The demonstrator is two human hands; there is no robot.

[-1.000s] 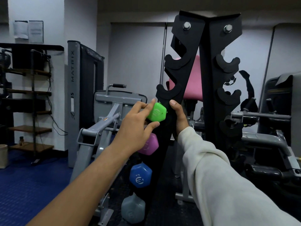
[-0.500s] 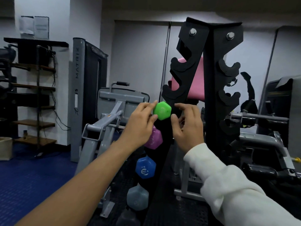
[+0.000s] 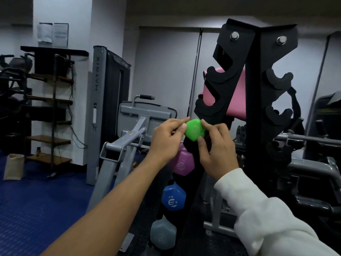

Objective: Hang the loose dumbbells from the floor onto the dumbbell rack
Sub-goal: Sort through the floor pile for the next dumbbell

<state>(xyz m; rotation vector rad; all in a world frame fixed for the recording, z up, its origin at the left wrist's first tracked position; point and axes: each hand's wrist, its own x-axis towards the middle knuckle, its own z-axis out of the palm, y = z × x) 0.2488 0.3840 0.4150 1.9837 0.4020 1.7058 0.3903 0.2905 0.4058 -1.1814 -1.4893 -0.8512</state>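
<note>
We are pinching the green dumbbell [image 3: 195,132] with both hands — left hand [image 3: 167,139], right hand [image 3: 216,152] — at the dumbbell rack [image 3: 256,115], above three already hanging; upper cradles are standing free.

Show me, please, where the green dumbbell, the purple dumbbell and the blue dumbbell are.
green dumbbell [image 3: 194,132]: head view, on its hexagonal end face.
purple dumbbell [image 3: 183,163]: head view, on its end face.
blue dumbbell [image 3: 173,198]: head view, on its end face.

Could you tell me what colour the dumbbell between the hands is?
Bright green dumbbell, clearest in the head view.
</note>
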